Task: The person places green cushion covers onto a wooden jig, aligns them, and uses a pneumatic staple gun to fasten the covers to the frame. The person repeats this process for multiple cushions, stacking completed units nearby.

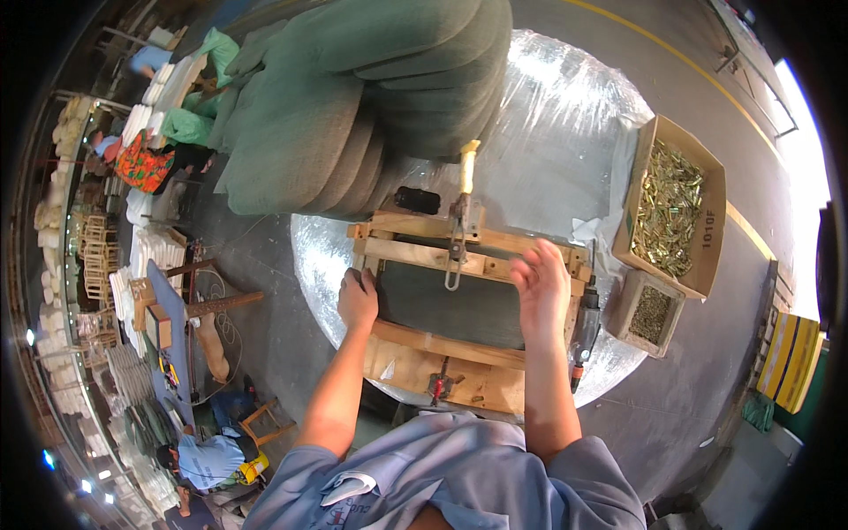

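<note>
A wooden clamping frame lies in front of me around a dark grey panel. My left hand is at the frame's left end, its fingers bent over the wood. Above the frame's right side is my right hand, its fingers half curled and apart, with nothing visible in them. A metal toggle clamp with a yellow-wrapped handle stands upright at the far bar, its looped arm reaching over the panel. Another clamp with a red grip sits on the near board.
Grey-green upholstered cushions are stacked behind the frame on a plastic-wrapped round table, near a black phone. At right are a power driver, a carton of brassy hardware and a smaller box. People work at far left.
</note>
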